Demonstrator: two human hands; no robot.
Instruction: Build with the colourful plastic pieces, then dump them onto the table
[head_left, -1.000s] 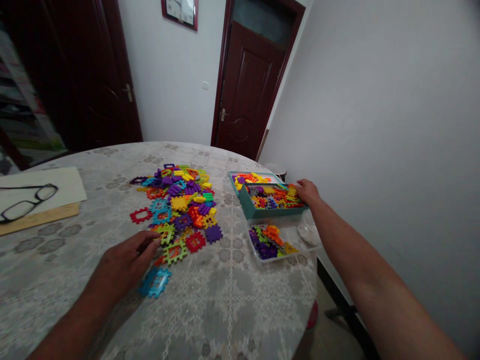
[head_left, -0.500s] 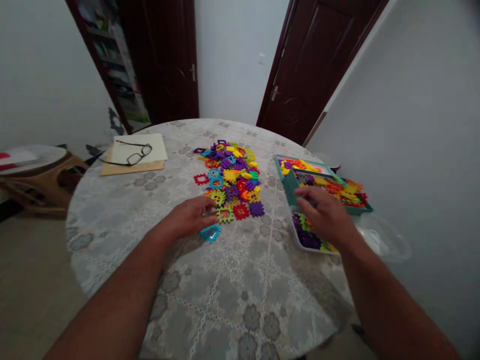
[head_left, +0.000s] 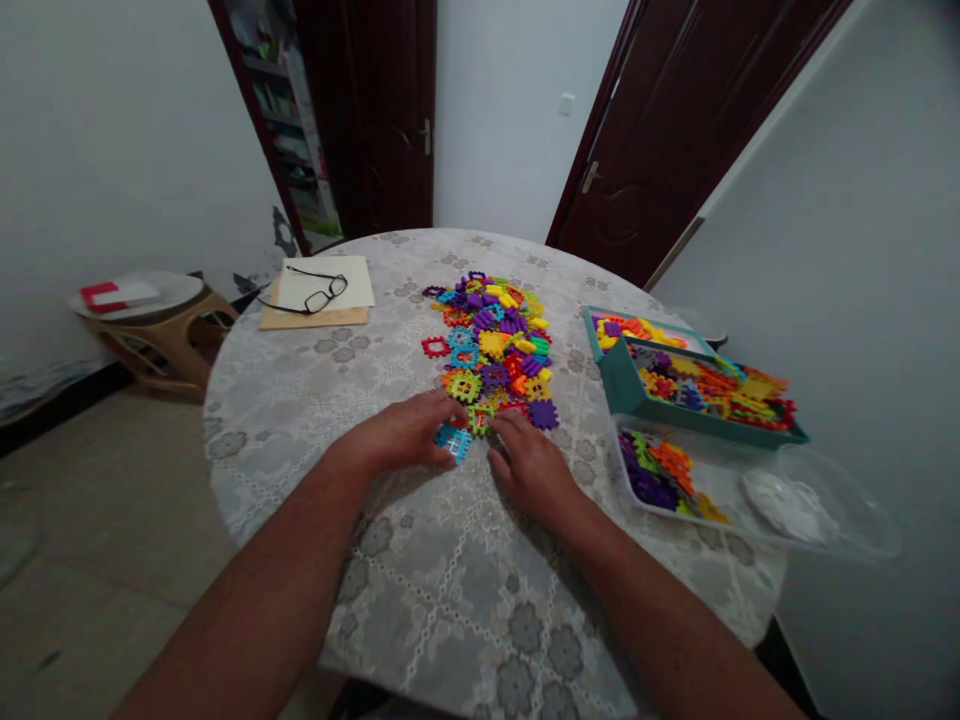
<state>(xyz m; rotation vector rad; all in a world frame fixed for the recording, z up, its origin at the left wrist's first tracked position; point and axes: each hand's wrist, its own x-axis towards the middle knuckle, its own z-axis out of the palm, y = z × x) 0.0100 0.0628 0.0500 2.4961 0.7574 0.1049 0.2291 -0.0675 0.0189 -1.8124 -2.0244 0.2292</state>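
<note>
My left hand (head_left: 409,432) is at the near edge of the pile, its thumb and fingers around a light-blue square interlocking block (head_left: 453,443) with a window pattern. Just right of it, my right hand (head_left: 531,468) has its fingertips at a lime-green square block (head_left: 480,419), thumb and fingers apart. A red block (head_left: 513,408) is partly hidden behind the right fingers. Beside it lies a solid purple block (head_left: 543,414). The pile of colourful plastic blocks (head_left: 493,345) stretches away behind both hands.
To the right stand a teal box (head_left: 626,385) and a clear plastic tub (head_left: 626,480), both with blocks inside. Black glasses (head_left: 316,302) rest on papers (head_left: 360,280) at the left. A patterned cloth covers the round table (head_left: 450,570).
My right hand has left the tub and come across to the near edge of the pile. My left hand has closed around the light-blue block. The head view has turned left.
</note>
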